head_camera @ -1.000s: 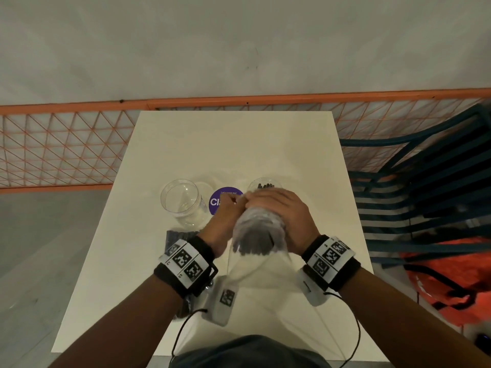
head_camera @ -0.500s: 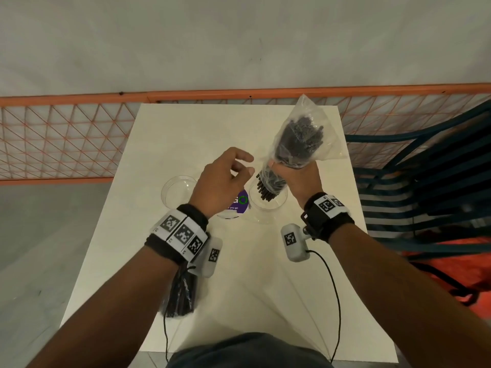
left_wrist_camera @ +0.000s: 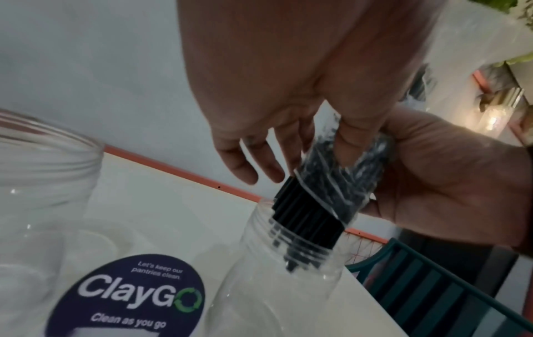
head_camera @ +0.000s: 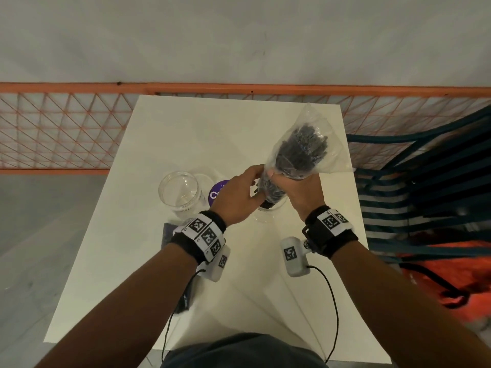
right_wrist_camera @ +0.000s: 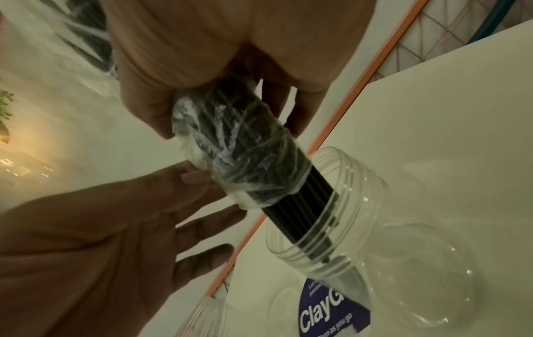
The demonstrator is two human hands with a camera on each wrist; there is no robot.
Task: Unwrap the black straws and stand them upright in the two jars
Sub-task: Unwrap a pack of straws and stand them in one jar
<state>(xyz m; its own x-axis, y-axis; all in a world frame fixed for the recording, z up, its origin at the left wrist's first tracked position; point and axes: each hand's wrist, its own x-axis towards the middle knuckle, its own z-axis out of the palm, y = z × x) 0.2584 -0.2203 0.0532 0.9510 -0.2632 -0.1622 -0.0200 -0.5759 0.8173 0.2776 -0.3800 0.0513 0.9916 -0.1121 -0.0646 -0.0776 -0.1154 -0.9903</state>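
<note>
from the head view the right jar (head_camera: 268, 216) is mostly hidden behind the left hand (head_camera: 236, 197) and the bagged straws (head_camera: 297, 152). the purple sticker (head_camera: 216, 191) is half covered there, its lettering cut off. a second dark bundle (head_camera: 168, 231) lies largely under the left wrist. the left jar (left_wrist_camera: 43, 182) is cropped by the left wrist frame's edge.

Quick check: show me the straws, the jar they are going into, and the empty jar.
straws (right_wrist_camera: 300, 213): right wrist view, bare black ends below the wrapper.
jar with straws (right_wrist_camera: 357, 173): right wrist view, threaded rim.
empty jar (head_camera: 178, 192): head view, inside of its open mouth.
</note>
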